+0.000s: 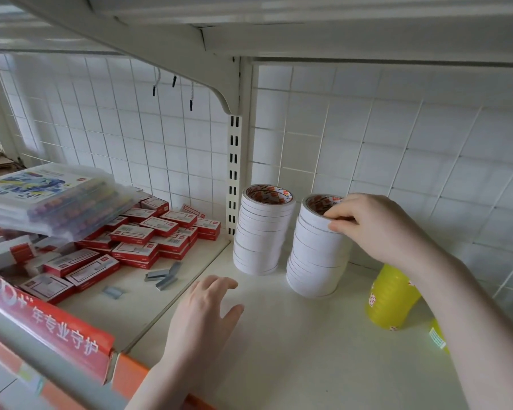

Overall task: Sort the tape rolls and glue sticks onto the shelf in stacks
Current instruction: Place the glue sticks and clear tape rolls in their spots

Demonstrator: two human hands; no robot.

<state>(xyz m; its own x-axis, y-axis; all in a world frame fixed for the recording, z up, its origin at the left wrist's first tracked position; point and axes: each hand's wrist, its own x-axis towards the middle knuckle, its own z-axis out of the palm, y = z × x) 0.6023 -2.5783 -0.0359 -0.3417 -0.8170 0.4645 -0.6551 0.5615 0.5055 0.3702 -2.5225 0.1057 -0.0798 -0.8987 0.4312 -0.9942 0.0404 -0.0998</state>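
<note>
Two tall stacks of white tape rolls w/ red-printed cardboard cores stand at the far side of the cream metal shelf (279,335). The left stack (259,232) sits just beside the slotted upright post (234,173). The right stack (317,247) is a bit nearer & close by.

The right hand (376,226) is at the top of the right stack. Its fingers (338,216) are curled tight & pinch the rim of the top roll, thumb on the outside, fingertips over the edge into the core. The left hand (208,309) hovers low over the bare shelf, near side, fingers spread loose, holding nothing.

Looks like the top roll is being set square on the stack. To do it well: line the roll up w/ the ones under it, press down soft, let go slow. The right stack looks a bit wobbly in the middle, so the left hand could steady its side.

A stack of see-through yellow rolls (393,297) lies tipped over to the right, near the arm. No glue sticks I can be sure of. Red & white staple boxes (137,238) fill the left bay.
</note>
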